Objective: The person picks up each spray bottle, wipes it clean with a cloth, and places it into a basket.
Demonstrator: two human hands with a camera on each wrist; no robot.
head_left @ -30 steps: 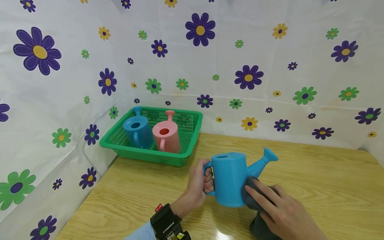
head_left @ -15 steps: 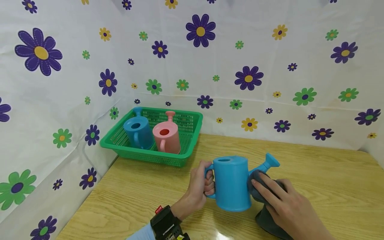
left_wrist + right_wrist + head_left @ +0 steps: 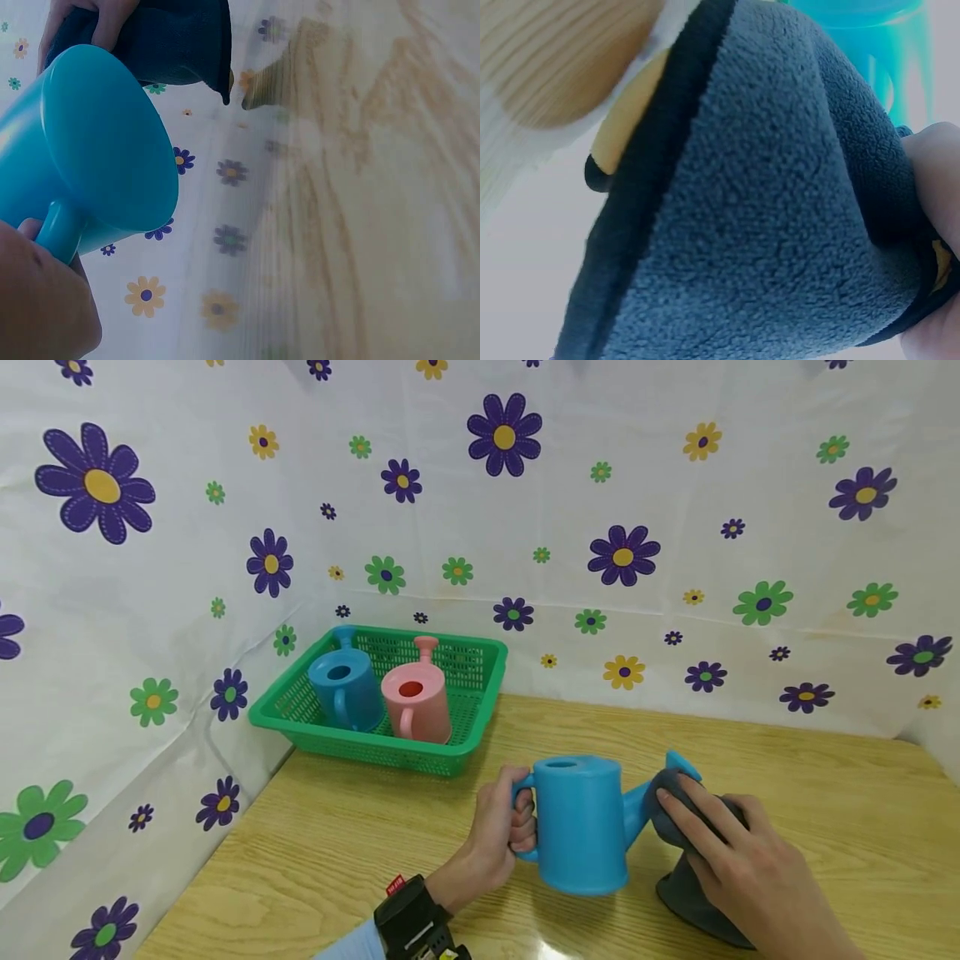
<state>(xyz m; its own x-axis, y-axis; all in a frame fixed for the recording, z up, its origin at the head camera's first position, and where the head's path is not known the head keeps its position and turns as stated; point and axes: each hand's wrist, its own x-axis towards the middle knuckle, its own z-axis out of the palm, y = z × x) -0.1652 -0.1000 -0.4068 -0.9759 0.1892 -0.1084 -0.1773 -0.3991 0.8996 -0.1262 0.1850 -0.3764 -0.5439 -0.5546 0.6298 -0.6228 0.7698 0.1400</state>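
A light blue watering can (image 3: 581,827) is held upright above the table by my left hand (image 3: 501,818), its fingers curled round the handle. In the left wrist view the base of the can (image 3: 112,142) shows, clear of the tabletop. My right hand (image 3: 750,860) grips a dark grey cloth (image 3: 673,806) against the can's spout, just below the sprinkler head (image 3: 682,764). The cloth's lower part hangs down under the hand. Close up in the right wrist view, the fuzzy cloth (image 3: 765,187) with its black hem covers most of the spout.
At the back left a green plastic basket (image 3: 480,727) stands on the wooden table (image 3: 337,860). Inside are a darker blue watering can (image 3: 352,693) and a pink watering can (image 3: 420,702). A white flower-patterned sheet (image 3: 570,510) hangs behind and to the left.
My right hand has slid the cloth from the spout's base up along the spout toward its head. The can in my left hand has sunk slightly and shifted a little right.
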